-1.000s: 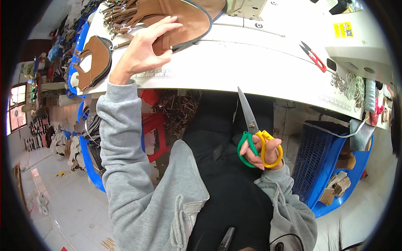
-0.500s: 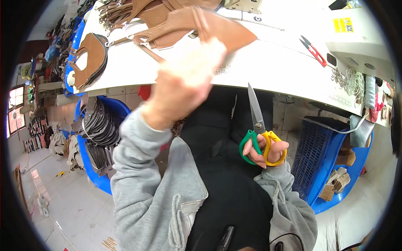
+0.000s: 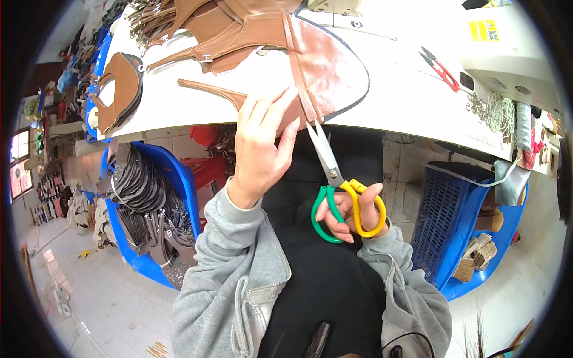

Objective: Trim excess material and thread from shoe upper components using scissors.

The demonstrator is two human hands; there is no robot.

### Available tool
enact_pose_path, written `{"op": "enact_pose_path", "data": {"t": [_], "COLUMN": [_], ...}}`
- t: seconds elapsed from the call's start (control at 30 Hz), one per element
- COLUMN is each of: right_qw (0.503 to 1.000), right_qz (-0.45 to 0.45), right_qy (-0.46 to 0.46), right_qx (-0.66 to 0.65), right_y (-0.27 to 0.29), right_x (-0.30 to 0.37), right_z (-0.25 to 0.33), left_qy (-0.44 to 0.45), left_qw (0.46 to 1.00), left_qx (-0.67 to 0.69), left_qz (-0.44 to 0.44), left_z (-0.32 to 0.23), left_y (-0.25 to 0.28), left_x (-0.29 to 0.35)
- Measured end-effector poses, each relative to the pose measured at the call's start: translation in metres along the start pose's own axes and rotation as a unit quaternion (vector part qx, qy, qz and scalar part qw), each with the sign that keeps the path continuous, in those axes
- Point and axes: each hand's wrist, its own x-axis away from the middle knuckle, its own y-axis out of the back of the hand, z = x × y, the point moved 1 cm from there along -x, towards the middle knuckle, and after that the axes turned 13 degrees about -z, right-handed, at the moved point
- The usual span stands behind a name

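A brown leather shoe upper piece lies on the white worktable, its broad rounded end to the right. A narrow strip crosses it and reaches the table's near edge. My left hand rests with fingers stretched out on the leather's near side, left of the strip. In my right hand are scissors with a green and a yellow handle. Their blades are slightly apart, with the tips at the strip's near end; whether they touch it I cannot tell.
More brown leather pieces are piled at the far left, and a cut-out stack lies nearer. Red thread snips lie right, before a white machine. Blue baskets stand below at left and right.
The leather has come down flat on the table, and my left hand has moved nearer and opened out on it. The scissors have shifted left to the strip's end, blades now parted.
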Motion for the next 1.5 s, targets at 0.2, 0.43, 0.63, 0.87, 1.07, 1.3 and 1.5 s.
{"op": "enact_pose_path", "data": {"t": [0.2,0.43,0.63,0.87,1.07,1.3,1.5], "right_qw": [0.999,0.997,0.995,0.994,0.993,0.993,0.997], "right_qz": [-0.038,-0.022,-0.009,-0.035,-0.005,-0.002,-0.003], "right_qy": [0.036,0.05,0.038,0.025,0.031,0.014,0.006], "right_qx": [-0.001,-0.049,-0.089,-0.098,-0.117,-0.114,-0.08], "right_y": [-0.001,-0.002,-0.004,-0.007,0.002,0.003,0.003], "right_x": [-0.007,-0.011,-0.02,-0.014,-0.006,-0.002,0.003], "right_z": [-0.006,-0.007,0.003,0.0,-0.004,-0.006,-0.011], "left_qy": [-0.003,0.046,0.071,0.061,0.037,-0.018,0.043], "left_qw": [0.999,0.998,0.995,0.995,0.998,1.0,0.994], "left_qx": [-0.029,0.021,0.06,0.052,0.024,0.012,0.097], "left_qz": [-0.021,-0.026,-0.029,-0.054,-0.051,-0.009,0.012], "left_z": [-0.005,-0.007,-0.005,-0.005,-0.017,-0.018,-0.016], "left_y": [-0.005,-0.008,-0.01,-0.014,-0.009,-0.012,-0.018], "left_x": [0.003,0.0,0.003,0.007,0.008,0.008,0.011]}}
